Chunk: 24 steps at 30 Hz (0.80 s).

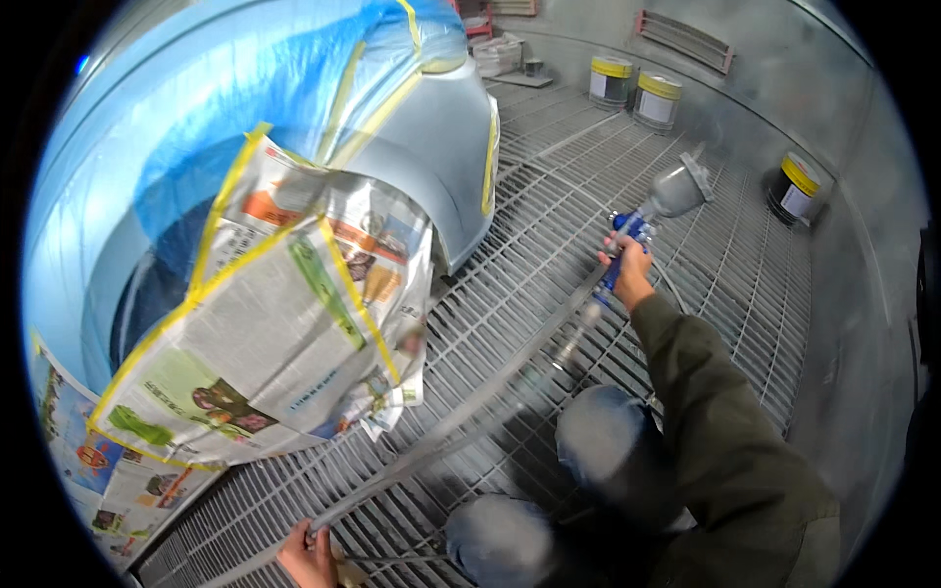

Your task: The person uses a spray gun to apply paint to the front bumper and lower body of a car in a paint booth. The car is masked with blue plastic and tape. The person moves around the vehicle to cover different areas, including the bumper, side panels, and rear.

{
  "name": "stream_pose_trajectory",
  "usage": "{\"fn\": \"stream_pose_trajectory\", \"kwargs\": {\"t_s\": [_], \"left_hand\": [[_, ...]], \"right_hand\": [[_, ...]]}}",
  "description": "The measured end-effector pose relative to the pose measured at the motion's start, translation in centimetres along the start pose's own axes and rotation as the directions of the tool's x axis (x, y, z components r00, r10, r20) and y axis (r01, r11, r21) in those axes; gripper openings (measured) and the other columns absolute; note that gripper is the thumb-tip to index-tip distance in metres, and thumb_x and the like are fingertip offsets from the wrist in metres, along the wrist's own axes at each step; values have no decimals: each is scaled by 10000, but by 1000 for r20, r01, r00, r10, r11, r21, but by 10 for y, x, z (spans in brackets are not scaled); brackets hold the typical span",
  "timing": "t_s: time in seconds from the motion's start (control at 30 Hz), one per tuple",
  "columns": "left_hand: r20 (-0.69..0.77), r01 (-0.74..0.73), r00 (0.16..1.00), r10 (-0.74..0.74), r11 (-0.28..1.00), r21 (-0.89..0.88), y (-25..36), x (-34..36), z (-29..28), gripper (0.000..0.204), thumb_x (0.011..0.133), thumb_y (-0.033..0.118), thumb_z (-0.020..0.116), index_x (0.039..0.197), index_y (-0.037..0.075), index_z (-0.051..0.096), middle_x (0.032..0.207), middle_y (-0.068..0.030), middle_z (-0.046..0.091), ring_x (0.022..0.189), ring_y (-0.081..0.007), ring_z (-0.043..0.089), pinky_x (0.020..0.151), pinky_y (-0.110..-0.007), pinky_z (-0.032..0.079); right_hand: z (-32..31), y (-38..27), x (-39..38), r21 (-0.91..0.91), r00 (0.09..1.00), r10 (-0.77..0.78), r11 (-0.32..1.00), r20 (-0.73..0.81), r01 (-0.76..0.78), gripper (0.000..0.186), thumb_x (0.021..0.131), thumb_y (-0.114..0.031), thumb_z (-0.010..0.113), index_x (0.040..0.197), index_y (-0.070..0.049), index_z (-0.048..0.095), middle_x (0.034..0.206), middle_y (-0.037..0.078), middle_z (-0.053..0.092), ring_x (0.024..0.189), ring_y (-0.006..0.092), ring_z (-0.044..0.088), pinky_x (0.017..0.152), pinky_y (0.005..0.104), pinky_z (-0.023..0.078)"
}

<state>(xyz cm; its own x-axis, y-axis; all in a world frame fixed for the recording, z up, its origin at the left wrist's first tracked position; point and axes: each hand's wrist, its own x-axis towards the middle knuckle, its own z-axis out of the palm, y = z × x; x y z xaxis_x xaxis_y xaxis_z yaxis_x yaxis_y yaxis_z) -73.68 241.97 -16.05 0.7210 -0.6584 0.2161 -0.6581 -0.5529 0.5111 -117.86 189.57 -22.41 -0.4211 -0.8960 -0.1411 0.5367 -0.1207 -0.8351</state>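
My right hand is wrapped round the blue handle of a spray gun. The gun's cloudy grey cup sits at its far end, tilted up to the right. A metal fitting hangs below the handle, and the line beyond it is blurred. Down at the lower left, the fingers of my left hand are closed round what looks like an air hose, partly hidden by the hand. Left of the gun stands a grey car body panel, edged with yellow tape, newspaper masking and blue plastic film.
The floor is a metal grating. Several yellow-topped pails line the wall, among them a dark one at the right and a white one farther back. My knees are bent close below the gun. A grey wall curves along the right.
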Motion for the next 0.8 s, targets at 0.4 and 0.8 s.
{"fn": "stream_pose_trajectory", "kwargs": {"t_s": [0.4,0.8], "left_hand": [[278,-193,947,159,976,100,145,6,67,209,726,19,690,928,-31,702,613,-128,597,550,-169,582,546,-313,461],[433,-342,895,110,792,506,295,18,92,322,673,-44,733,979,57,733,682,-75,657,616,-141,611,615,-312,500]], "right_hand": [[-124,110,-53,-110,791,509,856,339,-505,349,830,-144,555,1146,-26,641,1084,81,700,941,188,675,567,321,529],[-111,205,-84,-60,445,671,588,593,-807,308,815,-193,568,1042,-46,715,983,37,728,889,141,673,540,321,532]]}}
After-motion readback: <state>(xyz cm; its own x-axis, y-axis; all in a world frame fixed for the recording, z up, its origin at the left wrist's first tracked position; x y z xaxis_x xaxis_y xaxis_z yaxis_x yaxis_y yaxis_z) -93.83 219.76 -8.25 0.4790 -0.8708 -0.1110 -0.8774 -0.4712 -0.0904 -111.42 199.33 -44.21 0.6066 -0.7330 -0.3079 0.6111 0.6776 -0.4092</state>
